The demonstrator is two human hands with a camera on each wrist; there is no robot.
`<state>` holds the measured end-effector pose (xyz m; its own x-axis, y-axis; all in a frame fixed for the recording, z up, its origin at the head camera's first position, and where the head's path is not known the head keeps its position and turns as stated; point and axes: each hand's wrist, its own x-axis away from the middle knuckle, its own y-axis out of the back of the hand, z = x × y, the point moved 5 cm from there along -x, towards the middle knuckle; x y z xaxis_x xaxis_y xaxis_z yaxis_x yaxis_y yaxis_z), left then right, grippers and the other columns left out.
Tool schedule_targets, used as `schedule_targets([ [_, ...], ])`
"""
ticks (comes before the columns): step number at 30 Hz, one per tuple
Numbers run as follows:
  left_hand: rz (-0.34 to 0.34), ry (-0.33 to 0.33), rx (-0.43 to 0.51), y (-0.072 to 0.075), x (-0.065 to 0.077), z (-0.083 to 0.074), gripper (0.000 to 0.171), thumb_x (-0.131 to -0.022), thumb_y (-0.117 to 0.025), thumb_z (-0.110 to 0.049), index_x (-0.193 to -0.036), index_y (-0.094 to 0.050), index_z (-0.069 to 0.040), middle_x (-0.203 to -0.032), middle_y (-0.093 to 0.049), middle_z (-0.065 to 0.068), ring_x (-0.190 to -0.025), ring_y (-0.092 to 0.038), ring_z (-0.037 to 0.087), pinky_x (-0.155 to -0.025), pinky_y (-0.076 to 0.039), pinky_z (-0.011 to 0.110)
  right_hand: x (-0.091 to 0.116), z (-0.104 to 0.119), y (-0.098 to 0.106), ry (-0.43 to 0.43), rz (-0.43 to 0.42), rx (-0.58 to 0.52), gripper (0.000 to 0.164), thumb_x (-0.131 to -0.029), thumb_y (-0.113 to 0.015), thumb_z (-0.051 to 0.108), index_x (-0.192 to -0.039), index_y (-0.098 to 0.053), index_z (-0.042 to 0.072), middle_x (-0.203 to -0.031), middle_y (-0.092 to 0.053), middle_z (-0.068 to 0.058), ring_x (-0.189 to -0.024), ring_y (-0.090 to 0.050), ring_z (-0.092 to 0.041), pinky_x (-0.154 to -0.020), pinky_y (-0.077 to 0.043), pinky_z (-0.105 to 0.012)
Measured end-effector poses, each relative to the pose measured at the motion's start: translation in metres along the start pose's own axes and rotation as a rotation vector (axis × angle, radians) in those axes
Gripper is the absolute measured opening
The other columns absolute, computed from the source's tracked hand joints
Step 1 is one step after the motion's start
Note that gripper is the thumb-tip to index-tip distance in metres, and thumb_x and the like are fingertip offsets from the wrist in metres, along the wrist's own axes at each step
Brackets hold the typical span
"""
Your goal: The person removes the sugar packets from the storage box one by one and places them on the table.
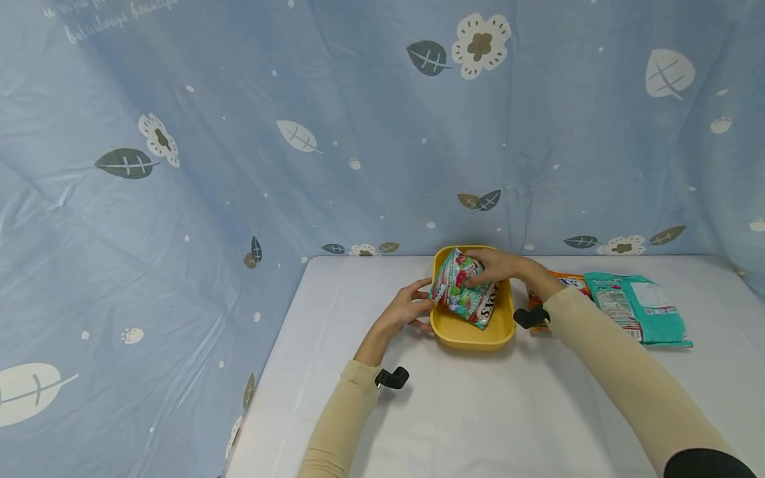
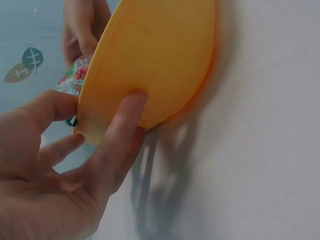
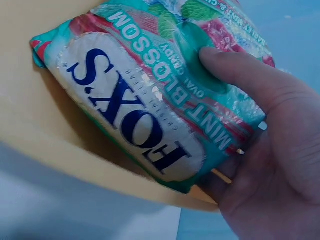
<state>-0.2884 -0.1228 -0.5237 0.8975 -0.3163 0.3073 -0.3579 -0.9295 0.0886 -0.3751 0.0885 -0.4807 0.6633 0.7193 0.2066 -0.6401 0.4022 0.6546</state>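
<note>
A teal and red bag of Fox's candy [image 1: 463,285] lies tilted inside a yellow plastic basin [image 1: 472,338]. My right hand [image 1: 493,267] grips the bag from its far right side. In the right wrist view, the thumb [image 3: 225,65] presses on the printed front and the other fingers go behind the bag, partly hidden. On the basin's left side, my left hand [image 1: 404,310] holds the wall. The left wrist view shows one finger [image 2: 125,115] against the outer wall and others at the rim, near a corner of the bag.
Right of the basin, a teal bag [image 1: 648,309] lies flat on the white table [image 1: 478,411]. An orange bag [image 1: 570,282] beside it is partly covered by my right forearm. A blue patterned cloth [image 1: 382,166] hangs behind the table and along its left.
</note>
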Motion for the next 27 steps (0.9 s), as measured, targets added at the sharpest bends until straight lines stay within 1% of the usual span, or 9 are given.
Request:
schedule_targets([
  [2,0.002,0.001,-0.001,0.000,0.000,0.000,0.062,-0.093,-0.064,-0.011,-0.149,-0.042,-0.028,-0.130,-0.051,0.017,-0.097,-0.068,0.027,-0.068,-0.064,0.048,0.001,0.001,0.001,0.035,-0.008,-0.014,0.060,-0.090,-0.072,0.025,-0.142,-0.047,0.011,-0.121,-0.065,-0.006,-0.103,-0.063,-0.017,-0.097,-0.054,-0.035],
  [7,0.000,-0.003,-0.002,-0.001,0.000,0.000,0.060,-0.093,-0.063,-0.011,-0.148,-0.043,-0.026,-0.129,-0.053,0.017,-0.099,-0.069,0.029,-0.069,-0.063,0.051,0.004,0.002,0.004,0.078,-0.056,-0.060,0.062,-0.092,-0.070,0.023,-0.146,-0.043,0.009,-0.127,-0.064,-0.010,-0.108,-0.063,-0.020,-0.101,-0.054,-0.040],
  [12,0.001,-0.008,0.010,-0.001,0.000,0.001,0.056,-0.093,-0.062,-0.010,-0.145,-0.046,-0.021,-0.131,-0.054,0.018,-0.102,-0.068,0.032,-0.067,-0.064,0.049,0.007,0.005,0.006,0.069,-0.109,-0.106,0.060,-0.094,-0.067,0.025,-0.145,-0.042,0.009,-0.126,-0.064,-0.013,-0.107,-0.063,-0.023,-0.104,-0.053,-0.047],
  [14,0.000,-0.004,0.013,-0.001,0.000,0.002,0.056,-0.093,-0.062,-0.010,-0.145,-0.045,-0.021,-0.131,-0.054,0.018,-0.102,-0.068,0.031,-0.066,-0.064,0.047,0.008,0.007,0.007,0.072,-0.127,-0.100,0.059,-0.094,-0.067,0.027,-0.145,-0.042,0.010,-0.126,-0.063,-0.012,-0.106,-0.063,-0.022,-0.104,-0.052,-0.048],
  [16,-0.002,-0.003,0.014,-0.001,0.000,0.002,0.057,-0.093,-0.062,-0.010,-0.146,-0.045,-0.022,-0.132,-0.054,0.018,-0.101,-0.068,0.029,-0.064,-0.065,0.045,0.008,0.009,0.007,0.087,-0.141,-0.093,0.060,-0.094,-0.066,0.028,-0.145,-0.041,0.010,-0.126,-0.063,-0.011,-0.106,-0.063,-0.021,-0.104,-0.052,-0.047],
  [20,-0.006,-0.001,0.014,-0.001,-0.002,0.003,0.059,-0.093,-0.063,-0.011,-0.148,-0.043,-0.022,-0.131,-0.054,0.018,-0.098,-0.069,0.028,-0.062,-0.065,0.043,0.009,0.013,0.009,0.124,-0.164,-0.110,0.061,-0.094,-0.067,0.025,-0.146,-0.038,0.009,-0.125,-0.063,-0.014,-0.103,-0.065,-0.020,-0.098,-0.057,-0.042],
  [23,-0.006,-0.001,0.017,0.000,-0.002,0.004,0.062,-0.093,-0.063,-0.010,-0.149,-0.041,-0.020,-0.132,-0.053,0.020,-0.099,-0.069,0.031,-0.062,-0.065,0.044,0.011,0.014,0.010,0.125,-0.176,-0.145,0.068,-0.092,-0.069,0.020,-0.149,-0.032,0.008,-0.128,-0.061,-0.017,-0.105,-0.066,-0.026,-0.095,-0.059,-0.041],
  [25,-0.007,0.001,0.016,0.000,-0.002,0.004,0.063,-0.092,-0.063,-0.010,-0.150,-0.039,-0.020,-0.134,-0.052,0.020,-0.101,-0.069,0.033,-0.064,-0.065,0.044,0.012,0.015,0.012,0.121,-0.185,-0.155,0.075,-0.091,-0.071,0.018,-0.152,-0.027,0.007,-0.133,-0.057,-0.021,-0.112,-0.063,-0.033,-0.096,-0.059,-0.045],
  [27,-0.007,0.001,0.014,0.000,-0.002,0.003,0.063,-0.093,-0.062,-0.009,-0.151,-0.039,-0.020,-0.135,-0.051,0.021,-0.103,-0.068,0.034,-0.065,-0.065,0.045,0.013,0.016,0.013,0.111,-0.199,-0.162,0.084,-0.090,-0.072,0.016,-0.155,-0.021,0.008,-0.140,-0.050,-0.024,-0.121,-0.057,-0.041,-0.099,-0.056,-0.051],
])
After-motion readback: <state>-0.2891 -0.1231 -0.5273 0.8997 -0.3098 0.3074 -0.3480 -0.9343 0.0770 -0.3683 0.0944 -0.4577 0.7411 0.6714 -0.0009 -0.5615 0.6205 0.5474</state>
